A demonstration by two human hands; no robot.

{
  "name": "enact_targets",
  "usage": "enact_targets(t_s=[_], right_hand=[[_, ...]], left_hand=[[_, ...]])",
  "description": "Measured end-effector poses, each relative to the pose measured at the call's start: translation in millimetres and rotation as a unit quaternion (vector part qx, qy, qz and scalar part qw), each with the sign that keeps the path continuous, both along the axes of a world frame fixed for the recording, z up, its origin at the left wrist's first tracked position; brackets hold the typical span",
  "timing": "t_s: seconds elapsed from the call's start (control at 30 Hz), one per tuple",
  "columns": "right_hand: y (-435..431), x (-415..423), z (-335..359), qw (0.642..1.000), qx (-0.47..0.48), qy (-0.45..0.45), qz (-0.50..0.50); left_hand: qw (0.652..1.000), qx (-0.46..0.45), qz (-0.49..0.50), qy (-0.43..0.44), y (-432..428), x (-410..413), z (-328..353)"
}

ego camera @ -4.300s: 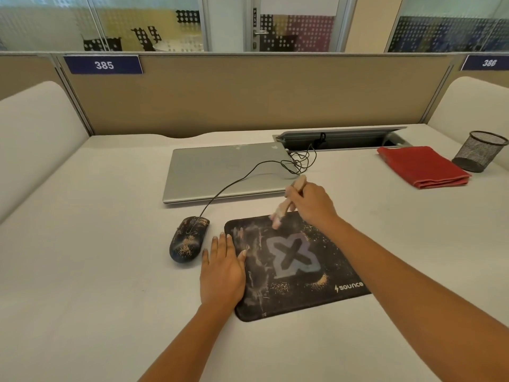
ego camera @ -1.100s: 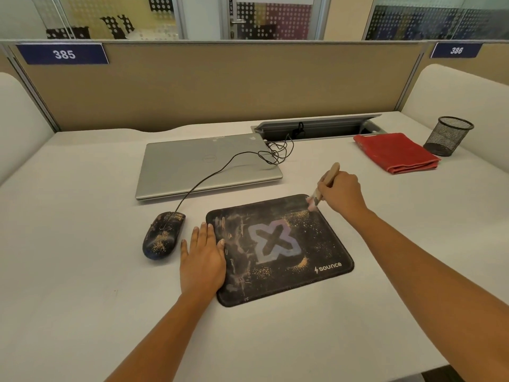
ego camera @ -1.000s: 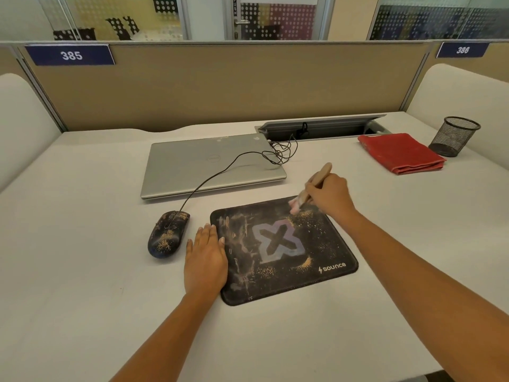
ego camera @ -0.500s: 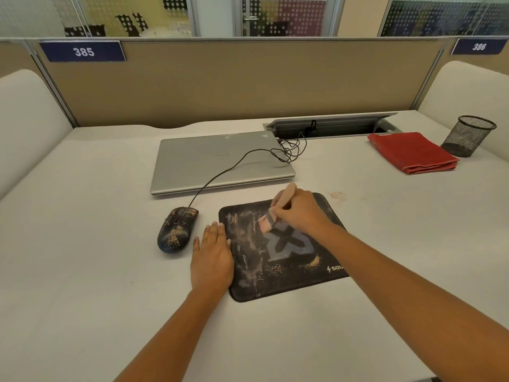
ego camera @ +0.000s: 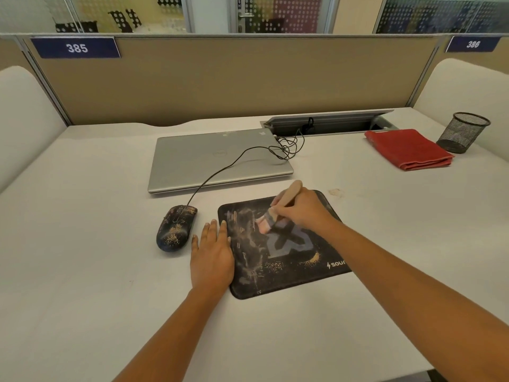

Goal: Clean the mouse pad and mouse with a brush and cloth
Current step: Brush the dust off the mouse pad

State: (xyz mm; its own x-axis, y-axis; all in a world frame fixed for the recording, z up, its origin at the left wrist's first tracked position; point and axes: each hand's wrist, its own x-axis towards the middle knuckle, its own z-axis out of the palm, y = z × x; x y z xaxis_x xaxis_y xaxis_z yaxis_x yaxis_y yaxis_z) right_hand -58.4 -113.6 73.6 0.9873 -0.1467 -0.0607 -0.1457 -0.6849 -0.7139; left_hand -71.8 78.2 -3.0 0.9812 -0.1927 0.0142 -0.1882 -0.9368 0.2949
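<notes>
A wide white desk [ego camera: 82, 271] is fenced by tan screens [ego camera: 234, 78]. The soft, bendy black fabric mouse pad [ego camera: 275, 277], lying mid-desk, is pressed flat at its nine o'clock edge by the flat left hand [ego camera: 212, 257]. The small, light wooden-handled brush [ego camera: 286, 198] is gripped mid-handle by the right hand [ego camera: 305, 209].

Even, soft light — wide-angle edge distortion
</notes>
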Motion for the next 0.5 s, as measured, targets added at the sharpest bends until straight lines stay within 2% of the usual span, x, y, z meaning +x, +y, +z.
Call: enact_targets(t_s=[0.13,0.3,0.37,0.47,0.5], right_hand=[[-41,-4,3,0.998,-0.05,0.024,-0.041],[-85,-4,23,0.97,-0.209,0.056,-0.108],[-85,-1,26,0.979,-0.164,0.019,-0.123],[-63,0,20,0.995,-0.01,-0.022,-0.1],[-54,0,15,0.996,0.014,-0.02,-0.088]], left_hand=[[1.0,0.004,-0.002,0.002,0,0,1],[1.0,0.012,-0.006,0.008,0,-2,2],[1.0,0.014,-0.007,0.008,0,-2,3],[1.0,0.008,-0.005,0.003,-1,-1,1],[1.0,0.005,-0.003,0.001,-1,-1,0]])
